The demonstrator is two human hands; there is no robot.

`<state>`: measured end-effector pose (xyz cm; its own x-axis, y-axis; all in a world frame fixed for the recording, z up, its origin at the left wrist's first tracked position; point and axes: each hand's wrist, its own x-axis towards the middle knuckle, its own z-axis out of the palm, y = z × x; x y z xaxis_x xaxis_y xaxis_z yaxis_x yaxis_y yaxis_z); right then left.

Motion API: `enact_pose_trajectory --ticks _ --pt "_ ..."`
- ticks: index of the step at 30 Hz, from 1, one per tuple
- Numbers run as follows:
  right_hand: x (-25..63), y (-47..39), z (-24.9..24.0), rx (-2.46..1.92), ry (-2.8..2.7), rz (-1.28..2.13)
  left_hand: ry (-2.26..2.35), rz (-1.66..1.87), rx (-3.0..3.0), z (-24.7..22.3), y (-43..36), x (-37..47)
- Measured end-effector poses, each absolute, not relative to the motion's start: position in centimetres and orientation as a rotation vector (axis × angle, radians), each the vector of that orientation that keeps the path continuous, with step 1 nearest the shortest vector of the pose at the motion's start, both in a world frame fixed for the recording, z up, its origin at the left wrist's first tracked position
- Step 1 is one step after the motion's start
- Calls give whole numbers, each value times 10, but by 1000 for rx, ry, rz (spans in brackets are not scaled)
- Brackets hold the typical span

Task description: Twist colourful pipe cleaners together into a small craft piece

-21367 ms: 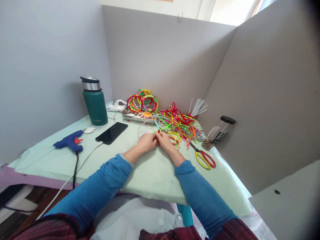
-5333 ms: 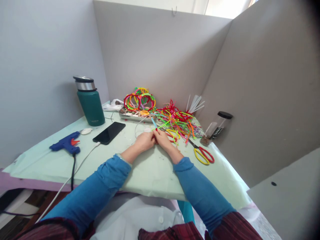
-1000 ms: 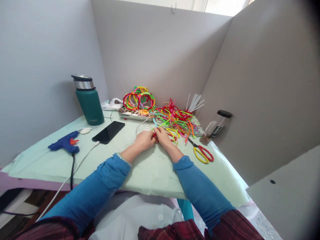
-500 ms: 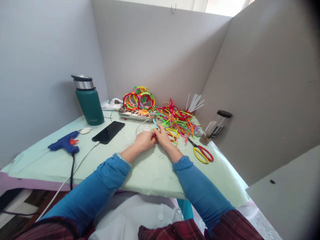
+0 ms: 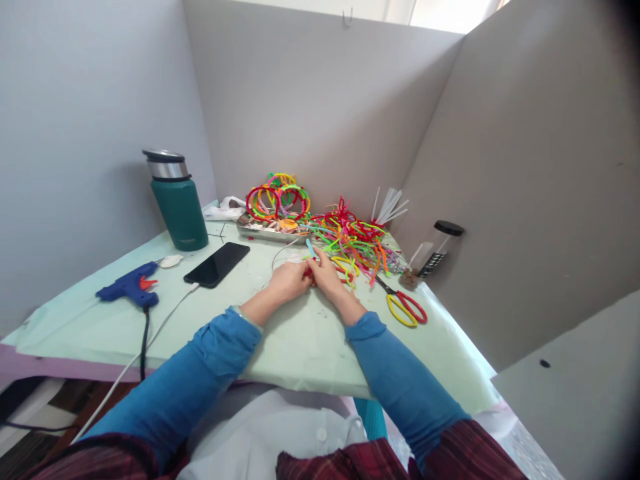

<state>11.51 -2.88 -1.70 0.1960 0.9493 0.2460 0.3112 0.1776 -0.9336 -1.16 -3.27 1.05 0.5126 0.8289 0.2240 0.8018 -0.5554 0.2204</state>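
Note:
My left hand (image 5: 290,281) and my right hand (image 5: 329,278) meet over the middle of the table, fingertips touching. Both are closed around a small red piece (image 5: 311,273), which looks like pipe cleaner and is mostly hidden by the fingers. From the fingers of my right hand a flat light-blue strip (image 5: 310,247) pokes up and away from me; its exact kind is unclear. A thin pale wire (image 5: 281,249) curves just beyond my left hand. Right beside my right hand lie yellow and red looped pieces (image 5: 349,268), partly covered by it.
Behind the hands stands a metal tray (image 5: 273,235) with colourful pipe-cleaner rings (image 5: 278,199). Loose pipe cleaners (image 5: 357,237) heap to its right, near scissors (image 5: 403,309) and a clear jar (image 5: 436,248). At left are a phone (image 5: 217,265), bottle (image 5: 179,210) and corded glue gun (image 5: 131,285).
Almost nothing differs. My fingers shift very slightly around the red piece, and the objects on the table stay where they were.

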Motion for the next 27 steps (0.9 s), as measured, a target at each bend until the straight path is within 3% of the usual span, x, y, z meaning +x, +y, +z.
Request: enact_pose_trajectory --ticks 27 --pt "117 -24 -21 -1335 -1383 543 1403 409 2690 10 -35 -12"
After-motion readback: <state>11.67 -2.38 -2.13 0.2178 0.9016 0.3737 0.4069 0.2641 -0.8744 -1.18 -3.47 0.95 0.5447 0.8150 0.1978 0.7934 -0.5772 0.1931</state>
